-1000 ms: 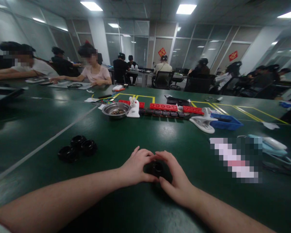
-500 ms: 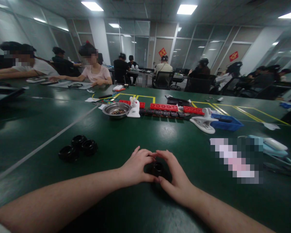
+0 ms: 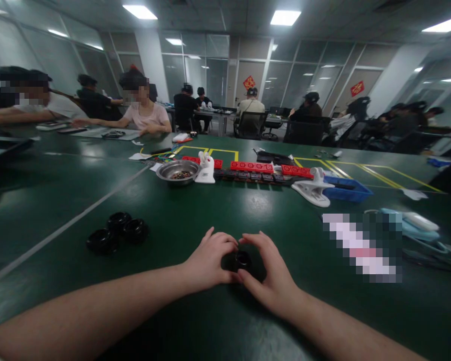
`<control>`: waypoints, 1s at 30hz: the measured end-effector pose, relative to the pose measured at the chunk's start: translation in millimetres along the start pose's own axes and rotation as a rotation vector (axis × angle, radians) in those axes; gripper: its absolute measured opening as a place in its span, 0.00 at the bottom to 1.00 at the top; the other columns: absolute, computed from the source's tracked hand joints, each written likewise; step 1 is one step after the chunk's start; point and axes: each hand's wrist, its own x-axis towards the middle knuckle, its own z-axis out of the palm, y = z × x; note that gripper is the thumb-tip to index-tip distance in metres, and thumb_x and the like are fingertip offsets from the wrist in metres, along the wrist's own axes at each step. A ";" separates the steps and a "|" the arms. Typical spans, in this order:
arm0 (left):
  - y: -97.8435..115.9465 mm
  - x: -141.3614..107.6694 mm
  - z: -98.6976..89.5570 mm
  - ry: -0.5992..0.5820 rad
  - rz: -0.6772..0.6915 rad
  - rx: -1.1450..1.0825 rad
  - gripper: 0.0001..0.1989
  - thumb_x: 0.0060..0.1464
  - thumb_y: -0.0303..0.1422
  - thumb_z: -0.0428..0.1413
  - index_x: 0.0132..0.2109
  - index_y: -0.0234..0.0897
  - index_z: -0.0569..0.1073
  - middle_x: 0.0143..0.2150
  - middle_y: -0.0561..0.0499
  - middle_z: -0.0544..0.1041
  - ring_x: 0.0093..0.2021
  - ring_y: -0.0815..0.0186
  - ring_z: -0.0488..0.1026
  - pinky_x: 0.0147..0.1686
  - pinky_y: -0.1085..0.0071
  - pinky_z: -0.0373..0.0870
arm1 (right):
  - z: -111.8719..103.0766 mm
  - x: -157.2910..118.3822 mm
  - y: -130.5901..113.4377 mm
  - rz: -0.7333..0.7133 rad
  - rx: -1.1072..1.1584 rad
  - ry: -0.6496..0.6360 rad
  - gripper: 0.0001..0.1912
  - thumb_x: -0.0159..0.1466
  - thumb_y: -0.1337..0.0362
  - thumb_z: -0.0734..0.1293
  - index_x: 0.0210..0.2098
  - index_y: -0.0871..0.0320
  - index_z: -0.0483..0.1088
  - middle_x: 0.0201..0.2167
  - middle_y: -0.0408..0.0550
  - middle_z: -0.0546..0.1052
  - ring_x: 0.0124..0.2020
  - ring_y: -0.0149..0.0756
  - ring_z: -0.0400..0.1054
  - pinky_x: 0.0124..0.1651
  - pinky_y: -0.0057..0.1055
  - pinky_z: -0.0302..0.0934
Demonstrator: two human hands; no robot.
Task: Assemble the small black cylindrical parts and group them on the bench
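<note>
On the green tabletop in front of me, a glossy black ring-shaped piece (image 3: 242,259) with a round hole in its top sits between my hands. My left hand (image 3: 212,256) curls around its left side, thumb on the near side and fingers on the far side. From the right, my right hand (image 3: 272,271) wraps around it in the same way, its thumb across the near edge. The fingers hide much of the piece's lower body. Several similar black ring-shaped pieces (image 3: 119,219) stand in a cluster to the left.
Farther back are a metal bowl (image 3: 178,171) of small bits, a white stand (image 3: 206,169), red slotted blocks (image 3: 251,166), a white clamp (image 3: 315,190) and a blue tray (image 3: 348,190). A light-blue item (image 3: 409,223) lies right. A person (image 3: 145,113) sits across the table.
The fingertips of my two hands have parted slightly at the far side of the black piece. The view has shifted a little; the cluster at left has not moved.
</note>
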 end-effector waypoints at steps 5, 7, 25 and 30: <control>1.0 -0.9 -1.5 0.026 -0.006 0.005 0.25 0.31 0.48 0.62 0.36 0.38 0.70 0.43 0.50 0.69 0.48 0.57 0.63 0.56 0.45 0.37 | 0.9 0.0 1.6 0.052 0.008 0.013 0.23 0.53 0.68 0.65 0.47 0.54 0.56 0.37 0.48 0.71 0.44 0.43 0.64 0.53 0.51 0.49; 1.0 -0.7 -4.3 -0.021 0.010 -0.020 0.28 0.33 0.49 0.61 0.42 0.39 0.69 0.46 0.49 0.68 0.50 0.56 0.62 0.56 0.45 0.37 | -0.2 -0.2 2.1 0.051 0.057 0.010 0.23 0.54 0.69 0.64 0.48 0.53 0.55 0.39 0.48 0.71 0.44 0.42 0.64 0.54 0.50 0.49; 0.9 0.5 -3.1 -0.023 -0.003 -0.055 0.25 0.36 0.42 0.62 0.43 0.39 0.69 0.45 0.50 0.69 0.50 0.58 0.63 0.56 0.47 0.40 | -3.5 1.5 -2.3 -0.051 0.066 -0.068 0.25 0.53 0.71 0.60 0.50 0.56 0.54 0.45 0.51 0.67 0.47 0.42 0.61 0.55 0.48 0.49; -3.7 1.9 1.0 -0.003 0.004 -0.036 0.22 0.35 0.43 0.62 0.38 0.37 0.70 0.44 0.49 0.69 0.49 0.58 0.63 0.56 0.47 0.40 | -3.3 1.5 -5.2 -0.005 0.050 -0.030 0.26 0.52 0.67 0.64 0.50 0.58 0.54 0.46 0.53 0.65 0.48 0.44 0.60 0.50 0.43 0.56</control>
